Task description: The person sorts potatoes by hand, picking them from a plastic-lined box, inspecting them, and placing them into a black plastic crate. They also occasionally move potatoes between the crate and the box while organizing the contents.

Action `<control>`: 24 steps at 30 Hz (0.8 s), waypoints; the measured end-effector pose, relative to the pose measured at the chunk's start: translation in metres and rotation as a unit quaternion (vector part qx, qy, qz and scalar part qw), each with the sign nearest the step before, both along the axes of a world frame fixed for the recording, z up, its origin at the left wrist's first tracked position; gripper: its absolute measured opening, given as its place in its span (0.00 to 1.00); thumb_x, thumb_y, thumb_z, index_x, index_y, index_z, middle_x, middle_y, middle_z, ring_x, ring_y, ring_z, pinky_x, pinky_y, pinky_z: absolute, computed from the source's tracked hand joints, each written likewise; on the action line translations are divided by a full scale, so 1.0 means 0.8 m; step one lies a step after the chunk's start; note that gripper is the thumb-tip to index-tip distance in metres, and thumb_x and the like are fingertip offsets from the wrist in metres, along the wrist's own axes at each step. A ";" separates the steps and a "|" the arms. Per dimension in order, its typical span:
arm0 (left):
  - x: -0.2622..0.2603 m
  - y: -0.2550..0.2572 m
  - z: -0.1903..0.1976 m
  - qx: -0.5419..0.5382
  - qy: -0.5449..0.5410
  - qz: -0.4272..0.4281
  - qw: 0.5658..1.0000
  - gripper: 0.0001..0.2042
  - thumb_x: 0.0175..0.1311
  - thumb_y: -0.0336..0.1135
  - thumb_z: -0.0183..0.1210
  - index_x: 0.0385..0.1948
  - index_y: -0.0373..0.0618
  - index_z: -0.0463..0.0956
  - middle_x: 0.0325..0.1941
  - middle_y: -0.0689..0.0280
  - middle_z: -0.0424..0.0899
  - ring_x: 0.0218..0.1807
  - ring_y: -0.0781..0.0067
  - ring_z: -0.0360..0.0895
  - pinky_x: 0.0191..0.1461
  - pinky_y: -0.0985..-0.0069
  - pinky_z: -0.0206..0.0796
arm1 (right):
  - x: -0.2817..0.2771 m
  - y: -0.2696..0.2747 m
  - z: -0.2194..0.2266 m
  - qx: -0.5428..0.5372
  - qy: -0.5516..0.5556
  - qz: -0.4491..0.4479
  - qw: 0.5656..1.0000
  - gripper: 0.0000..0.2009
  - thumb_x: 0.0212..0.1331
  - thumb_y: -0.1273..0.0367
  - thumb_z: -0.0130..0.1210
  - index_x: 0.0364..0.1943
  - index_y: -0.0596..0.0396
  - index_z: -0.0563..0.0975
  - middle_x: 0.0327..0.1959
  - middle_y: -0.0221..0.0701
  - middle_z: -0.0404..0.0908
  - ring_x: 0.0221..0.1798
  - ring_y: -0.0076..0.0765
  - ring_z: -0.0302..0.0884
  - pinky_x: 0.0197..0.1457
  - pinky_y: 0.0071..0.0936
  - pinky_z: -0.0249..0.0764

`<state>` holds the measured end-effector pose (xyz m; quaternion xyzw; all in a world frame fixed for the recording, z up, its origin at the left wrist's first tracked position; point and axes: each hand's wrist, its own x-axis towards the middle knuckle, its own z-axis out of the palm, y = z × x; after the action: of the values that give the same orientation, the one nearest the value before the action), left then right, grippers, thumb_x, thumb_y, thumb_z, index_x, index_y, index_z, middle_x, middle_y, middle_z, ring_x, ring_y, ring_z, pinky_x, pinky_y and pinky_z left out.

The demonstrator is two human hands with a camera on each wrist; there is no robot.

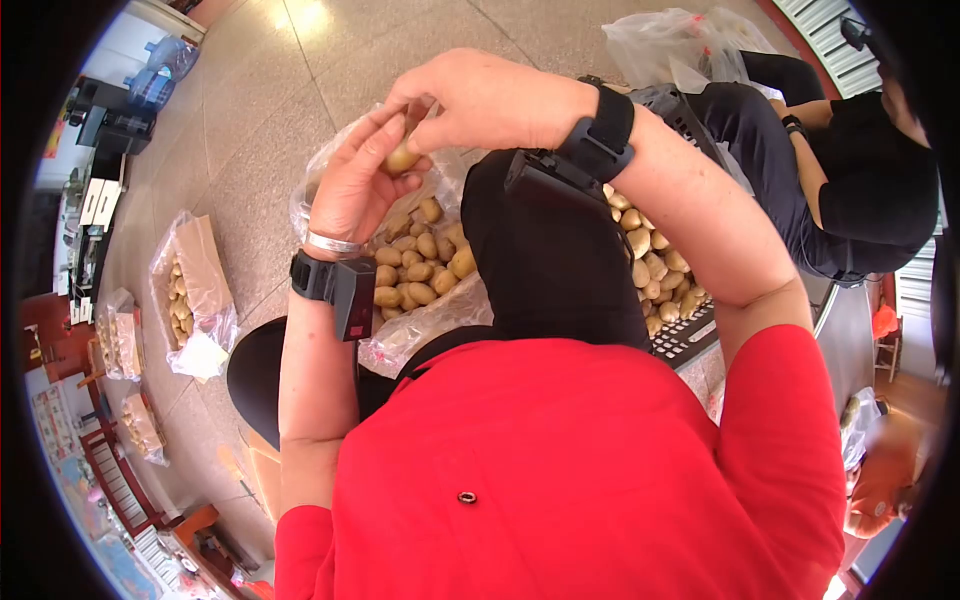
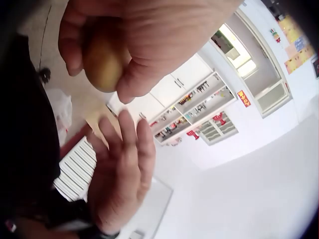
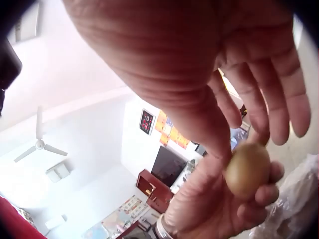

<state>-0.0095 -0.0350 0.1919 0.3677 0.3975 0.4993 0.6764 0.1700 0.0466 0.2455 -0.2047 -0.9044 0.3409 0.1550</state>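
An egg-shaped, greenish-brown kiwifruit (image 1: pixel 402 158) is held up in front of me in my left hand (image 1: pixel 358 190). The left wrist view shows this kiwifruit (image 2: pixel 104 62) between the curled fingers and the thumb. My right hand (image 1: pixel 505 100) arches over it from the other side. Its fingers look fairly straight in the right wrist view, with the thumb close beside the kiwifruit (image 3: pixel 247 172). Below both hands lies a heap of similar kiwifruit (image 1: pixel 415 265) in a clear plastic liner (image 1: pixel 435 322).
At my right, beyond my knee, a black slotted crate (image 1: pixel 690 345) holds many more kiwifruit (image 1: pixel 655 270). Another person (image 1: pixel 870 190) in black sits beside it. Plastic-lined cardboard boxes (image 1: pixel 205 260) stand on the floor at left. White plastic bags (image 1: pixel 670 40) lie ahead.
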 end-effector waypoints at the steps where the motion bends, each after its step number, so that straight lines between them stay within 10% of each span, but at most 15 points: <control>1: -0.006 0.004 -0.014 -0.023 0.007 -0.004 1.000 0.17 0.65 0.43 0.54 0.52 0.45 0.70 0.41 0.67 0.77 0.40 0.74 0.75 0.42 0.77 0.71 | 0.005 0.005 -0.003 0.006 -0.005 -0.002 1.000 0.19 0.48 0.66 0.58 0.46 0.58 0.76 0.38 0.41 0.81 0.40 0.40 0.80 0.43 0.29 0.74; 8: -0.077 -0.008 -0.241 -0.143 0.280 -0.020 0.949 0.09 0.58 0.39 0.60 0.32 0.44 0.76 0.20 0.72 0.72 0.19 0.81 0.67 0.18 0.83 0.55 | 0.159 0.037 -0.071 -0.021 0.029 -0.294 0.955 0.17 0.54 0.65 0.58 0.44 0.63 0.75 0.36 0.36 0.82 0.39 0.29 0.78 0.44 0.25 0.73; 10: -0.112 -0.034 -0.351 -0.169 0.490 -0.092 0.850 0.13 0.52 0.44 0.59 0.24 0.42 0.80 0.17 0.63 0.78 0.21 0.75 0.75 0.25 0.74 0.67 | 0.215 0.025 -0.119 0.011 -0.011 -0.362 0.932 0.16 0.52 0.60 0.57 0.35 0.61 0.77 0.30 0.45 0.80 0.36 0.47 0.79 0.40 0.35 0.73; 14: -0.081 -0.094 -0.321 -0.191 0.687 -0.324 0.621 0.21 0.49 0.48 0.58 0.42 0.45 0.80 0.48 0.54 0.80 0.52 0.56 0.76 0.54 0.66 0.68 | 0.304 -0.037 -0.215 0.001 -0.392 -0.364 0.845 0.14 0.47 0.63 0.55 0.33 0.58 0.79 0.26 0.45 0.80 0.33 0.53 0.79 0.40 0.43 0.74; 15: -0.089 -0.102 -0.352 -0.189 0.702 -0.412 0.550 0.20 0.51 0.46 0.54 0.44 0.46 0.79 0.49 0.55 0.79 0.53 0.57 0.76 0.55 0.65 0.67 | 0.351 -0.062 -0.281 -0.032 -0.346 -0.392 0.852 0.15 0.47 0.61 0.56 0.32 0.59 0.79 0.29 0.45 0.81 0.35 0.53 0.79 0.41 0.43 0.74; 22: -0.084 -0.126 -0.352 -0.163 0.728 -0.353 0.564 0.18 0.55 0.44 0.51 0.45 0.49 0.79 0.49 0.57 0.80 0.53 0.58 0.76 0.55 0.69 0.67 | 0.396 -0.163 -0.320 -0.148 -0.419 -0.478 0.758 0.24 0.49 0.58 0.60 0.43 0.62 0.71 0.39 0.50 0.79 0.45 0.53 0.78 0.47 0.44 0.74; 24: -0.073 -0.123 -0.327 -0.143 0.749 -0.454 0.460 0.17 0.55 0.38 0.50 0.45 0.48 0.79 0.53 0.59 0.78 0.55 0.59 0.75 0.56 0.68 0.66 | 0.394 -0.169 -0.324 -0.150 -0.412 -0.493 0.751 0.25 0.49 0.57 0.61 0.44 0.63 0.70 0.40 0.51 0.79 0.46 0.54 0.77 0.49 0.45 0.73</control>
<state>-0.0677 -0.1336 -0.0699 0.6275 0.5940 -0.4095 0.2927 0.4851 -0.0886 -0.0136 -0.7633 -0.5914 0.2313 -0.1189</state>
